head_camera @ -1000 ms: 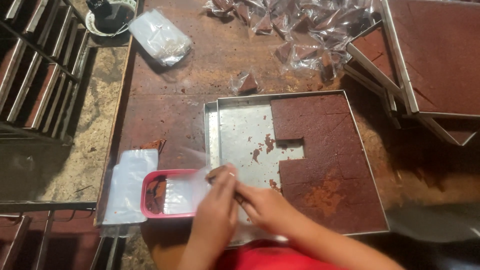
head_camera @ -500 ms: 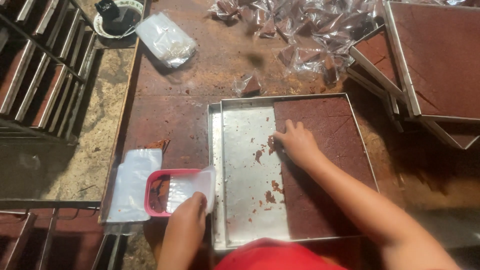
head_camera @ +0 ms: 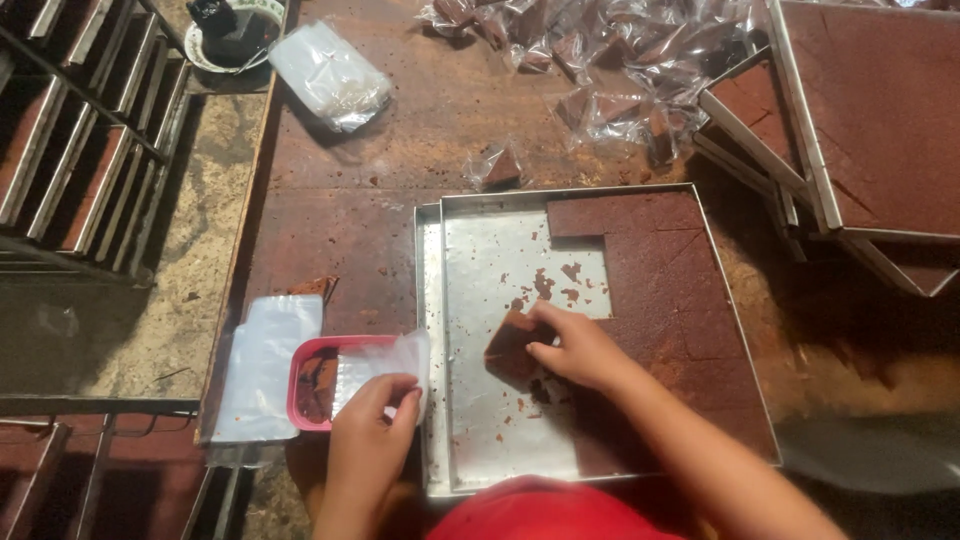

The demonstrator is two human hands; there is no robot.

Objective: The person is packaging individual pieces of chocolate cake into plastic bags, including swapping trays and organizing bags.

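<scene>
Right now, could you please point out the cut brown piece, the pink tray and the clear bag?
Brown piece (head_camera: pixel 508 345), head view, its flat top.
Pink tray (head_camera: pixel 296 385), head view, left rim.
Clear bag (head_camera: pixel 385 362), head view, its upper half.

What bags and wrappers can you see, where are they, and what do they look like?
Small clear bag: in the left hand, over the pink tray.
Flat stack of clear bags: left of the pink tray, whitish, rectangular.
Bundle of clear bags: top left, crumpled.
Wrapped brown pieces: top middle, shiny clear wrappers.
One wrapped piece: above the metal tray.
</scene>
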